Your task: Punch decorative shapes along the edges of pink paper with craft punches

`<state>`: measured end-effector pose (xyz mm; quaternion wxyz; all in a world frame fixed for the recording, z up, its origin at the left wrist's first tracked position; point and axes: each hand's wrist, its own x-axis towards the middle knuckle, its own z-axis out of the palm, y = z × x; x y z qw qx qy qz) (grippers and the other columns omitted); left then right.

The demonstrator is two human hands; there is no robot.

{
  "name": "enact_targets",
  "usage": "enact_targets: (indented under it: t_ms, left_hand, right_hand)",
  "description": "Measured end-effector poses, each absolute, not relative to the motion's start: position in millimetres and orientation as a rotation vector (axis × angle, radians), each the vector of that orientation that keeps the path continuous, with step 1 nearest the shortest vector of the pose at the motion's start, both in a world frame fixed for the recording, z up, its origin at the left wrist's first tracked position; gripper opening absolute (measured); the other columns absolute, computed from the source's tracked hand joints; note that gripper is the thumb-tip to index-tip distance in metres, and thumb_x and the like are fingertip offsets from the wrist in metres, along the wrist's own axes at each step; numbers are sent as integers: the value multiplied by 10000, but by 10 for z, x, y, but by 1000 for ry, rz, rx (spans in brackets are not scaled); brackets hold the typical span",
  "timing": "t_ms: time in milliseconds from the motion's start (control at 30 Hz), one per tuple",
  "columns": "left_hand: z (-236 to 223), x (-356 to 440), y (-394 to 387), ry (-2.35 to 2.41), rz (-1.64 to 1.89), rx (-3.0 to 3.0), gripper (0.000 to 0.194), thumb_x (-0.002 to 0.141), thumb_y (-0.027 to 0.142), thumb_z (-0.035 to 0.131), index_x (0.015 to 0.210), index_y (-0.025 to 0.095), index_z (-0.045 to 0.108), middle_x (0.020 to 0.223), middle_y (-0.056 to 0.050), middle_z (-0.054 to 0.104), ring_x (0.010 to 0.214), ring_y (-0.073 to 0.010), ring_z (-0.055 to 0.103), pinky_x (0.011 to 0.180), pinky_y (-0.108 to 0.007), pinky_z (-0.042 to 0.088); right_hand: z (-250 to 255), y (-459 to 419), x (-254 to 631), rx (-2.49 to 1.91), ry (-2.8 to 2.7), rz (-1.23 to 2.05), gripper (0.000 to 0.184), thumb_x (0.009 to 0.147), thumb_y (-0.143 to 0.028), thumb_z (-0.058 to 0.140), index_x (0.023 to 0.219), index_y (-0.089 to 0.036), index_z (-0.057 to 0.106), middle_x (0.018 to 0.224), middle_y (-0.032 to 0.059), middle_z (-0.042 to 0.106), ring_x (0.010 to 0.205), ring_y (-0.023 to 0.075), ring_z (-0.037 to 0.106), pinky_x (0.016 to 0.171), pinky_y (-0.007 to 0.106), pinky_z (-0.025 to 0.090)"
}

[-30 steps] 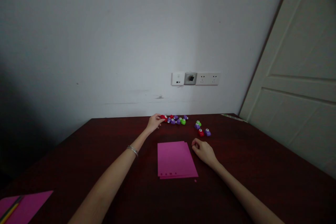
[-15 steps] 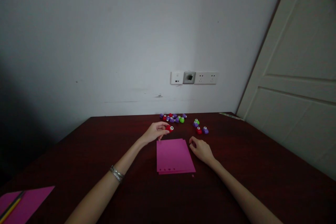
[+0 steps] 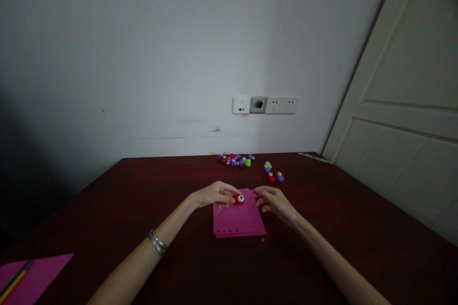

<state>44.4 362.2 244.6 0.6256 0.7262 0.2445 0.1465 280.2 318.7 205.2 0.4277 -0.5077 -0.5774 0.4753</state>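
Between the thumb and fingers of my left hand (image 3: 216, 195) is a small red hole punch (image 3: 238, 199) with a white round patch showing a dark shape. It is over the upper part of the pink paper sheets (image 3: 238, 221), which lie stacked in front of me. Along the sheets' near edge runs a row of several small punched holes. My right hand (image 3: 274, 200) holds nothing; its fingers are apart and curled loosely at the sheets' upper right corner. Whether its fingertips touch the paper I cannot tell.
Several purple, red and green punches (image 3: 234, 162) are grouped at the table's back edge. A smaller group, including a red punch (image 3: 271, 177), lies to their right. Pencils (image 3: 15, 282) rest on another pink sheet (image 3: 50, 271) at the left. A tiny pink scrap (image 3: 262, 239) lies near the stack.
My left hand has brought the red punch nearer and to the right, from beyond the paper to over it. My right hand's fingers have spread and shifted slightly toward the sheets.
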Motion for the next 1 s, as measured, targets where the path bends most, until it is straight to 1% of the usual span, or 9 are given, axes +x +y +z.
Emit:
enact_targets:
  t_ms: [100, 233, 367, 467, 667, 767, 833, 900, 1000]
  left_hand:
    - [2435, 481, 3590, 541, 327, 1635, 378, 705, 297, 644, 1049, 147, 598, 601, 20, 547, 454, -49, 431, 452, -185, 345]
    - [2442, 490, 3566, 547, 299, 1627, 365, 710, 304, 640, 1039, 149, 606, 567, 34, 521, 445, -47, 415, 450, -187, 333]
    - [2463, 490, 3546, 544, 250, 1641, 389, 723, 312, 628, 1082, 166, 592, 550, 41, 509, 445, -50, 416, 445, -184, 327]
    - [2473, 510, 3521, 515, 237, 1653, 394, 732, 306, 620, 1103, 179, 583, 545, 43, 502, 439, -51, 412, 444, -181, 329]
    - [2524, 528, 3517, 514, 327, 1721, 463, 755, 332, 588, 1192, 198, 513, 606, 23, 545, 463, -60, 447, 470, -192, 371]
    - [2554, 448, 3622, 664, 458, 1787, 435, 770, 336, 553, 1176, 181, 522, 718, -23, 596, 544, -84, 513, 511, -208, 411]
    - [2543, 356, 3737, 830, 546, 1820, 391, 779, 319, 517, 1133, 156, 547, 774, -52, 614, 586, -105, 540, 500, -210, 416]
    - [2498, 253, 3862, 1042, 575, 1914, 344, 757, 275, 515, 1061, 132, 587, 800, -67, 628, 622, -125, 559, 508, -217, 421]
    - [2375, 127, 4012, 1375, 554, 2150, 263, 701, 198, 545, 924, 104, 647, 825, -85, 648, 723, -160, 586, 627, -242, 436]
  right_hand:
    - [2187, 3033, 2669, -1113, -1256, 1583, 350, 746, -466, 556, 842, -132, 597, 838, 95, 657, 585, 101, 600, 446, 175, 441]
    - [2245, 2896, 2533, -1035, -1183, 1782, 367, 754, -490, 543, 805, -131, 594, 680, 63, 661, 491, 93, 578, 386, 160, 416]
    - [2226, 2840, 2457, -974, -1144, 1833, 360, 745, -494, 551, 770, -137, 590, 647, 41, 648, 493, 89, 576, 346, 135, 358]
    - [2237, 2815, 2428, -976, -1162, 1786, 326, 722, -448, 602, 720, -122, 610, 622, 20, 625, 452, 55, 537, 334, 118, 316]
    - [2285, 2823, 2453, -993, -1098, 1745, 282, 710, -401, 637, 763, -125, 623, 625, 13, 622, 468, 52, 550, 339, 105, 323]
    - [2281, 2863, 2471, -1032, -987, 1726, 296, 729, -420, 611, 812, -136, 602, 673, 36, 653, 522, 80, 597, 403, 132, 408]
    - [2265, 2894, 2471, -1095, -907, 1716, 346, 744, -467, 574, 847, -136, 583, 719, 69, 676, 567, 112, 628, 498, 191, 476]
    - [2237, 2922, 2464, -1137, -863, 1696, 392, 757, -501, 535, 887, -132, 564, 767, 104, 688, 622, 146, 652, 580, 240, 498]
    - [2187, 2952, 2449, -1143, -867, 1659, 396, 776, -497, 506, 945, -140, 532, 831, 130, 692, 714, 181, 667, 648, 267, 487]
